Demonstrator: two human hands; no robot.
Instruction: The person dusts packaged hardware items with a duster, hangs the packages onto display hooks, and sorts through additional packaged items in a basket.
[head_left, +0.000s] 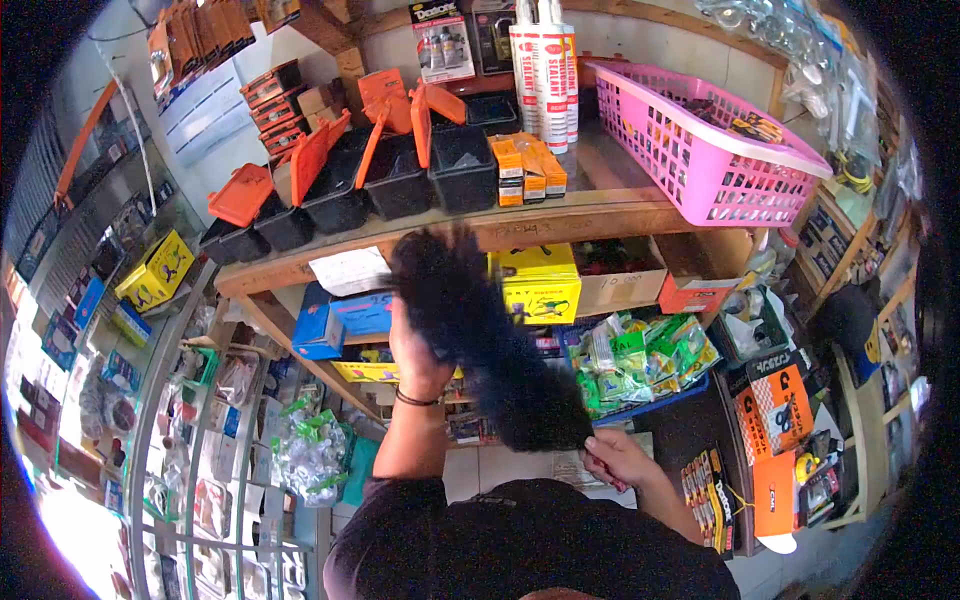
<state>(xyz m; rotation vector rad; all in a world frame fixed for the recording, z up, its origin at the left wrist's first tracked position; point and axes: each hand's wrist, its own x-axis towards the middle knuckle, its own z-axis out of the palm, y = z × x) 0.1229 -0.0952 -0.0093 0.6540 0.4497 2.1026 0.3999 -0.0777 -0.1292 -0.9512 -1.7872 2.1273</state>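
Note:
A dark, fluffy duster (500, 350), blurred by motion, spans the space between my two hands in front of the wooden shelf (540, 225). My left hand (418, 350) is raised against the duster's upper left side, its fingers mostly hidden behind the dark fibres. Lower down on the right, my right hand (612, 460) has its fingers closed around the duster's lower end. Just behind the duster's top are the shelf's front edge and a white paper label (350, 271).
Black bins (397, 185) with orange lids, small orange boxes (530, 170), white sealant tubes (543, 85) and a pink basket (700, 150) stand on the shelf. Below are a yellow box (540, 283) and green packets (640, 360). Glass shelving (215, 450) runs down the left.

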